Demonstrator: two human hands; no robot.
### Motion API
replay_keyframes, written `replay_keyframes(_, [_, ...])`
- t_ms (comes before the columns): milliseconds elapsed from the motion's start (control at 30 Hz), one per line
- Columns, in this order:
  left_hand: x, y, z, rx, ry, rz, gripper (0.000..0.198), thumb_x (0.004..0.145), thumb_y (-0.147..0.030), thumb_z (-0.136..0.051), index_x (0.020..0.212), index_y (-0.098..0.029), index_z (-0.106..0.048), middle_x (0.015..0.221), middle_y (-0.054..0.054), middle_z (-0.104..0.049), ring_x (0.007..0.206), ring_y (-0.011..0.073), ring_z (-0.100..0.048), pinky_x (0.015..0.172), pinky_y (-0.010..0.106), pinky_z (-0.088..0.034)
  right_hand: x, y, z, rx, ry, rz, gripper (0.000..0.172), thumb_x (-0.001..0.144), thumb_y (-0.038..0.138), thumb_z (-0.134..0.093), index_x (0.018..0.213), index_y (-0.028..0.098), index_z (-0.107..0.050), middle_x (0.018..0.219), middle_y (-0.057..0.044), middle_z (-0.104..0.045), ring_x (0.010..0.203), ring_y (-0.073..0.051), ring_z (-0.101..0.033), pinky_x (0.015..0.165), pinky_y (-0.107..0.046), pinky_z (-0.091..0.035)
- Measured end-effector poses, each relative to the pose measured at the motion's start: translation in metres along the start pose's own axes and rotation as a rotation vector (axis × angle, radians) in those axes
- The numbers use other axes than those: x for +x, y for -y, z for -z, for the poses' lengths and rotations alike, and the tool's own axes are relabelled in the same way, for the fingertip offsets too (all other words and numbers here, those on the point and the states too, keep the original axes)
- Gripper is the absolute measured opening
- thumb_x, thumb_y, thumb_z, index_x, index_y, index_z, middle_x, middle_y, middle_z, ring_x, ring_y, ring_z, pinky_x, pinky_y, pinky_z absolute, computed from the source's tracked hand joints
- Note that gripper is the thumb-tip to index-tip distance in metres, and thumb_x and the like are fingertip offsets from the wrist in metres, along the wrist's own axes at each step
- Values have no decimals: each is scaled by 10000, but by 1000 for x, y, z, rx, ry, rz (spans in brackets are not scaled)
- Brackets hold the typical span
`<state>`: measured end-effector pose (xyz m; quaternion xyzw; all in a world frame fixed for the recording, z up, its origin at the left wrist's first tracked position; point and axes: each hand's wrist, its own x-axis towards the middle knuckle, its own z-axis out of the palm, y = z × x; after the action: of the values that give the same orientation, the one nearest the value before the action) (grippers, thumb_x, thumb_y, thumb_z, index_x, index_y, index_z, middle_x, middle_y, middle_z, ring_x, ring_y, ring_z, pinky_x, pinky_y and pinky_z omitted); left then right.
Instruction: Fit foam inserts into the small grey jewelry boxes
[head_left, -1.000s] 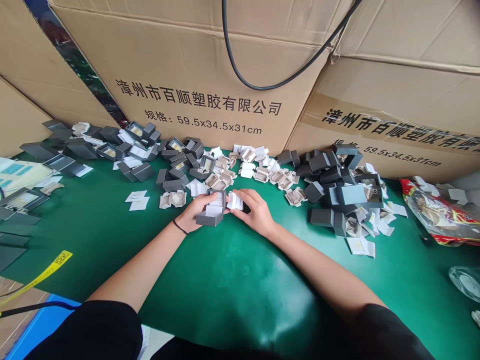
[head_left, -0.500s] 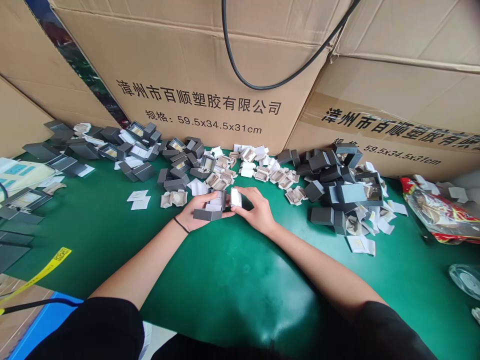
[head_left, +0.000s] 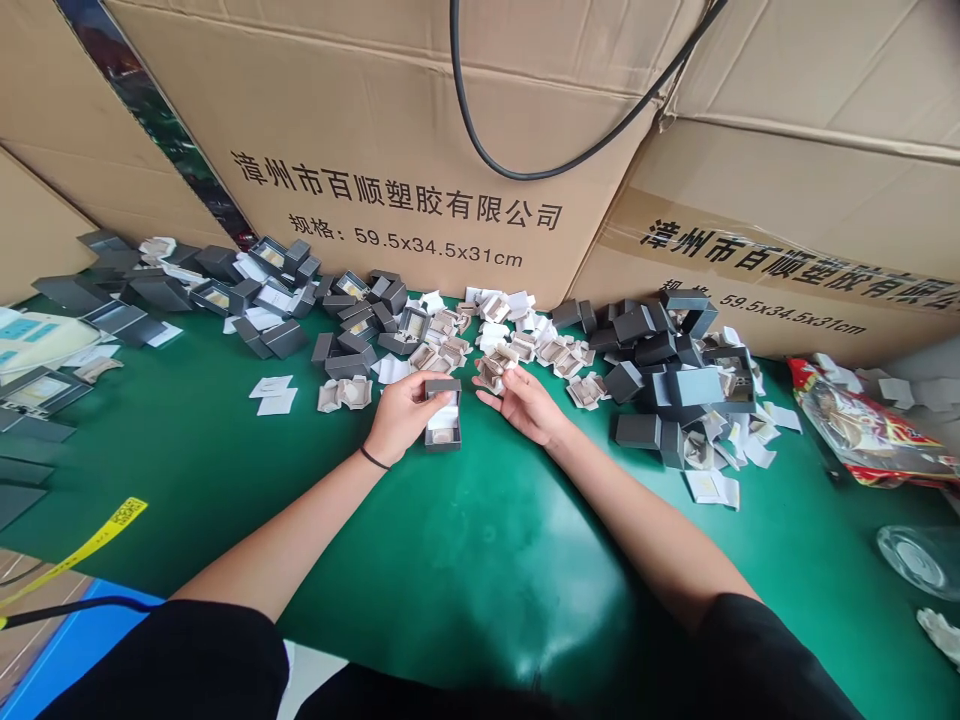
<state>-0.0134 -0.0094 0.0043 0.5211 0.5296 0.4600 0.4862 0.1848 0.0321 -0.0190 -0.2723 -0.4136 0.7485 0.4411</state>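
My left hand [head_left: 403, 415] is closed round a small dark grey gift box [head_left: 443, 437], its thumb across the top. White paper and a paler piece lie inside the box, whose inside faces me. To the right, my right hand [head_left: 529, 405] pinches a folded cardboard insert [head_left: 495, 368], greyish and creased, with thumb and forefinger; its other fingers are loosely extended. Just beyond the hands lie several similar cardboard inserts [head_left: 559, 354]. Left of my left hand, another opened cardboard insert [head_left: 345, 393] rests on the green table [head_left: 450, 560].
Piles of dark boxes stand at the left [head_left: 262, 290] and right [head_left: 660, 350]. White paper slips [head_left: 276, 398] lie at left. A red plastic bag [head_left: 862, 420] and a clear round container [head_left: 915, 560] are at right. Large cartons [head_left: 375, 120] wall the back; a black cable [head_left: 480, 140] hangs in front.
The box in my left hand has turned so its length points towards me. My right hand has moved slightly right, away from the box, with the cardboard insert, now showing its folded side.
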Motion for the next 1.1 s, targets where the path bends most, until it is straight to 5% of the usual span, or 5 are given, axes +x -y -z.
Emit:
replay_keyframes(200, [4, 2, 8, 184, -22, -98, 406, 685, -343, -688, 958, -205, -422, 1084, 82, -630, 850, 201, -656, 693, 298, -505, 0, -2, -3, -22, -25, 23, 411, 736, 490, -669, 1061, 255, -578, 1258, -37, -567, 1040, -189, -613, 893, -371, -512])
replay_keyframes(400, [0, -16, 19, 568, 61, -204, 703, 691, -395, -678, 1307, -247, -373, 1049, 73, -640, 935, 263, -629, 825, 388, -482, -2, -3, -5, 13, -36, 20, 428, 736, 548, -634, 1029, 239, -587, 1100, -37, -647, 940, -172, -629, 874, -365, -513])
replay_keyframes(633, [-6, -14, 13, 813, -104, -886, 340, 796, -235, -567, 1136, -222, -584, 1188, 100, -563, 1187, 258, -472, 1022, 439, -378, -10, 1, -16, -83, 34, 89, 408, 706, 506, -684, 973, 203, -623, 925, -55, -679, 745, -143, -606, 606, -243, -493])
replay_keyframes(733, [-10, -12, 8, 858, -113, -1026, 277, 824, -191, -538, 1087, -237, -613, 1153, 93, -571, 1145, 244, -494, 985, 438, -408, -11, 4, -18, -102, 127, 127, 406, 715, 490, -687, 983, 188, -643, 906, -54, -670, 729, -131, -584, 616, -236, -475])
replay_keyframes(1100, [-17, -10, -1, 918, -158, -1025, 164, 810, -245, -588, 960, -238, -654, 998, 80, -606, 1009, 232, -530, 885, 423, -453, -14, 3, -13, -229, 345, 10, 576, 714, 445, -712, 1216, 210, -558, 790, -5, -601, 632, -96, -531, 489, -191, -357])
